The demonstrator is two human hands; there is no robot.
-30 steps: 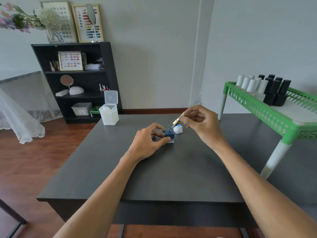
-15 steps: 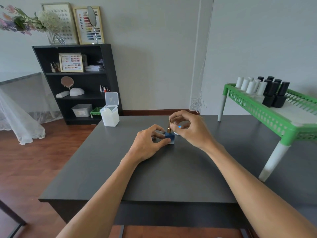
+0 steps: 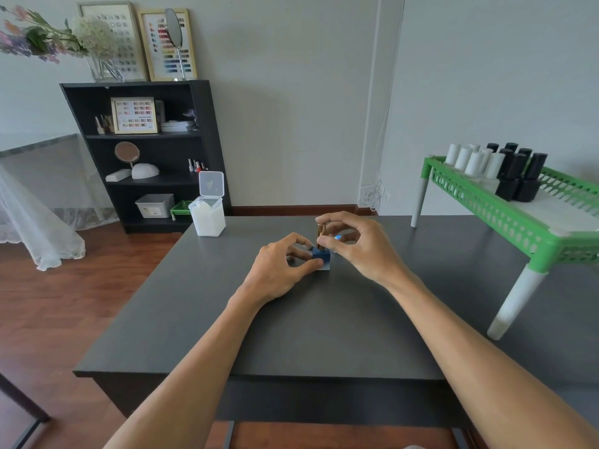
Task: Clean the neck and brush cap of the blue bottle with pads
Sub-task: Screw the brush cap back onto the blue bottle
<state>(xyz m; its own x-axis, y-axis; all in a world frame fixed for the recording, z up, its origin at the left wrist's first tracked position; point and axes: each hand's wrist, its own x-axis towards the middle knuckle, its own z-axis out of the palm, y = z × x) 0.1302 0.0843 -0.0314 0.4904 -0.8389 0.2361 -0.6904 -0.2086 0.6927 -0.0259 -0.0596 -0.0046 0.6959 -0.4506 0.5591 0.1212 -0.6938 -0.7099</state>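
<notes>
A small square blue bottle [image 3: 322, 258] stands on the dark table [image 3: 311, 325], a little beyond its middle. My left hand [image 3: 281, 266] pinches the bottle's body from the left. A gold brush cap [image 3: 321, 234] stands upright on the bottle's neck, gripped by the thumb and fingers of my right hand [image 3: 353, 244]. Behind my right fingers a white pad with a blue stain [image 3: 337, 237] shows only in part. I cannot see the brush or the neck.
An open white pad box [image 3: 208, 216] stands at the table's far left. A green plastic rack [image 3: 505, 205] with white and black bottles sits on the right side. A black shelf [image 3: 146, 150] is against the wall beyond.
My right hand has brought the gold cap from a tilted position above the bottle down onto its neck, standing upright. My left hand has stayed on the bottle.
</notes>
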